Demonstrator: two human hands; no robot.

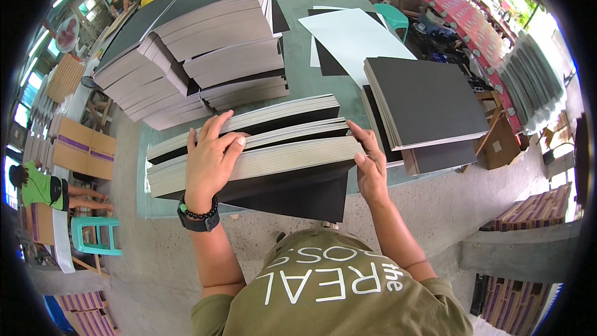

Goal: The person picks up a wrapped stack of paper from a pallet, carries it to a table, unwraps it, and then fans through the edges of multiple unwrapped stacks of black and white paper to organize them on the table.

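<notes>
In front of me, thick black-faced boards (292, 157) with pale edges stand on their long edges in bundles, tilted, at the table's near side. My left hand (212, 160) lies across their upper edges, its fingers bent over the near bundle and the fingertips reaching into the gap behind it. My right hand (371, 165) grips the right end of the near bundle, thumb on the near side and fingers at the far side. A black sheet (305, 198) hangs down below the bundle, past the table edge. The undersides of the fingers are hidden.
Tall stacks of black boards (236, 22) fill the table's left back. Another black stack (426, 102) stands to the right, with loose white sheets (357, 37) behind it. Green stools (94, 235), cartons (84, 148) and other people (43, 190) are around the table.
</notes>
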